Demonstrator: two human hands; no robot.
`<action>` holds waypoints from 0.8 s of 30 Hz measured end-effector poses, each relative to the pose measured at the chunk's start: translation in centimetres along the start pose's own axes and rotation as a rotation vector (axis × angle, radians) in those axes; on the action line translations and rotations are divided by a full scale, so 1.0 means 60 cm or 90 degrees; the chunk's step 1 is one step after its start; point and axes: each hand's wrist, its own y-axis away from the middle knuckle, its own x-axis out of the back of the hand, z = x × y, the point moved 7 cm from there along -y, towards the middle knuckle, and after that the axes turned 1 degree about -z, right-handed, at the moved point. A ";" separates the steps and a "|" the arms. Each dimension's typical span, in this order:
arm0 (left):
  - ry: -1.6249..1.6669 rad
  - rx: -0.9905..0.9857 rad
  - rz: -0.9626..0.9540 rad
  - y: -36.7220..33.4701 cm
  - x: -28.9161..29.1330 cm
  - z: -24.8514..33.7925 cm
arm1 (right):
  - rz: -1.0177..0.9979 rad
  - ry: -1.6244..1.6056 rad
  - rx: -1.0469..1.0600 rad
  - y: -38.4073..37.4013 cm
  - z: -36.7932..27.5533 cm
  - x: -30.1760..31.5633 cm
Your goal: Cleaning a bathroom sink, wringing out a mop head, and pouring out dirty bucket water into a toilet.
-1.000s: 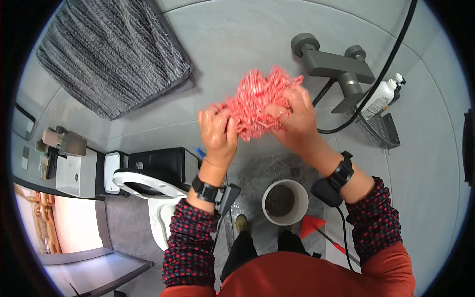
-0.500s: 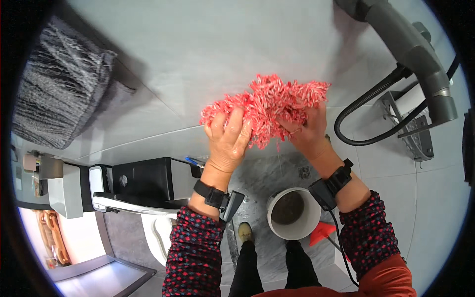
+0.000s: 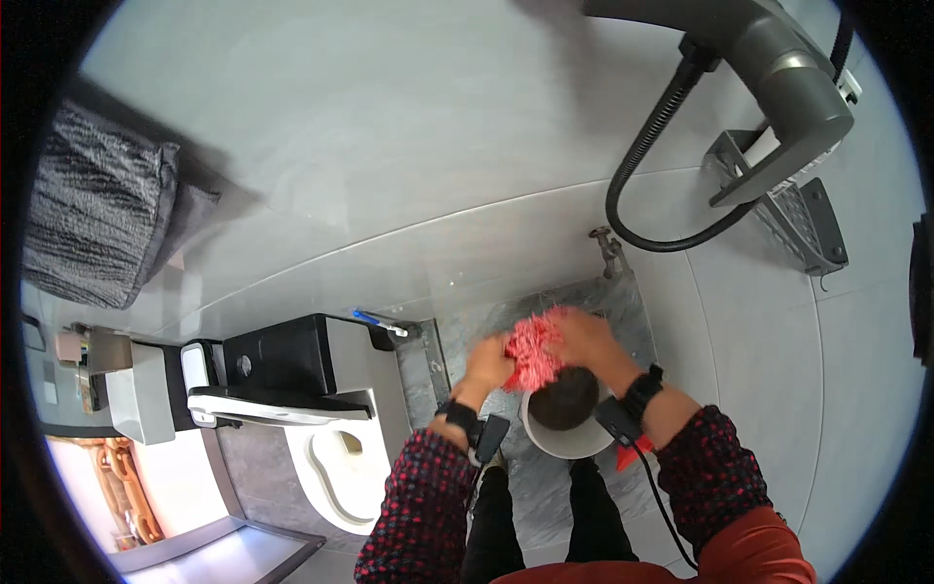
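Note:
A shaggy red-and-white cloth (image 3: 533,350) is bunched between my two hands, low over the far rim of a white bucket (image 3: 592,438). Dark water (image 3: 564,401) shows inside the bucket, which stands on the grey floor in front of my feet. My left hand (image 3: 486,363) is closed on the cloth's left end. On the other side, my right hand (image 3: 587,341) grips it too, somewhat blurred, with some fingers hidden by the cloth.
A toilet (image 3: 331,477) stands at left, a blue-handled brush (image 3: 379,321) beside it. A wall tap (image 3: 608,251) juts out beyond the bucket. Shower hardware (image 3: 769,92) and a grey rack (image 3: 803,229) hang at upper right, a grey towel (image 3: 97,204) at left. Something red (image 3: 632,453) lies by the bucket.
Both hands have brought the cloth down and nearer, from in front of the wall to over the bucket's far rim. It is bunched smaller now. The view has shifted.

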 end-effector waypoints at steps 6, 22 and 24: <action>0.451 0.120 -0.214 0.140 -0.119 -0.037 | -0.107 -0.108 -0.094 0.141 0.057 -0.072; 0.369 -0.121 0.561 0.202 0.289 0.143 | 0.462 -0.043 0.542 0.085 -0.297 0.324; 0.285 -0.115 0.643 0.169 0.340 0.171 | 0.525 0.027 0.550 0.036 -0.314 0.353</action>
